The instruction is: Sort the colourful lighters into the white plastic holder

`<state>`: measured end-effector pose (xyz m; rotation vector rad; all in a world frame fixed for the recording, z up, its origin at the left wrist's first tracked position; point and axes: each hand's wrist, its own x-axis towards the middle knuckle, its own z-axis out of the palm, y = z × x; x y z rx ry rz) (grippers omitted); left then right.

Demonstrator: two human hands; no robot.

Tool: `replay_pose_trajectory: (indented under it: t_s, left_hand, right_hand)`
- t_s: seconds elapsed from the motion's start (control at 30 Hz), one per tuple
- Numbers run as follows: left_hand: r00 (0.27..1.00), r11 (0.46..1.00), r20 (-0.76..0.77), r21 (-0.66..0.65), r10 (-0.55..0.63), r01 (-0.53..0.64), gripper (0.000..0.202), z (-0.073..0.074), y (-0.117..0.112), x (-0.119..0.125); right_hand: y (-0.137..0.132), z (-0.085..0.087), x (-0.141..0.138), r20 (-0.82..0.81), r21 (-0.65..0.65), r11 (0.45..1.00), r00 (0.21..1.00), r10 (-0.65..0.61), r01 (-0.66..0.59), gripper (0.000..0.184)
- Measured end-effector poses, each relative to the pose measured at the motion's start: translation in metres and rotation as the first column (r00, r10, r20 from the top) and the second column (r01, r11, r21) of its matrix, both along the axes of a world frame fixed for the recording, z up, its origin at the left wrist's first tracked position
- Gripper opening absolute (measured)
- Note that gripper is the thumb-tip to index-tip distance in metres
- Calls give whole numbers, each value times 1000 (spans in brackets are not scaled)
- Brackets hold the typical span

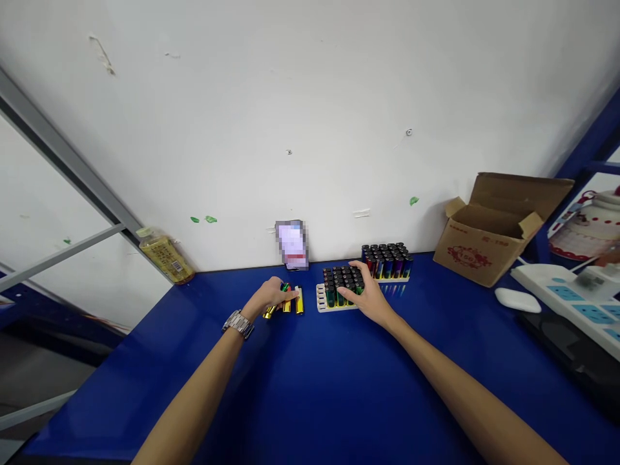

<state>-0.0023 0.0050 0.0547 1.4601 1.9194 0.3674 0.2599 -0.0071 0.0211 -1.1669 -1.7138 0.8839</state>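
On the blue table my left hand, with a metal watch on its wrist, is curled over a small bunch of coloured lighters lying flat. My right hand rests on a white tray of upright lighters, fingers bent over their black tops. Just behind it to the right stands a second, fuller tray of lighters.
An open cardboard box stands at the back right. Near it lie a white mouse and a white power strip. A yellow bottle leans at the back left. A small blurred card stands against the wall.
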Motion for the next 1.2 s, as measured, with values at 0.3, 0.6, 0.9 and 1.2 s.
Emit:
replay_pose_trajectory:
  t_s: [0.3, 0.6, 0.9, 1.2]
  left_hand:
    - [996, 997, 39, 16, -81, 81, 53, 7, -13, 9]
    - [905, 981, -425, 157, -36, 113, 35, -7, -13, -11]
    - [844, 950, -528, 205, -95, 235, 41, -13, -11, -16]
    - [815, 930, -573, 249, -83, 270, 20, -14, -27, -42]
  right_hand:
    - [3, -7, 0, -18, 16, 1000, 1000, 5, -5, 65]
    - [2, -5, 1, -33, 16, 999, 999, 32, -32, 63]
    - [0, -3, 1, 4, -5, 1000, 1000, 14, -14, 65]
    - [1, -6, 1, 4, 2, 1000, 1000, 9, -9, 65]
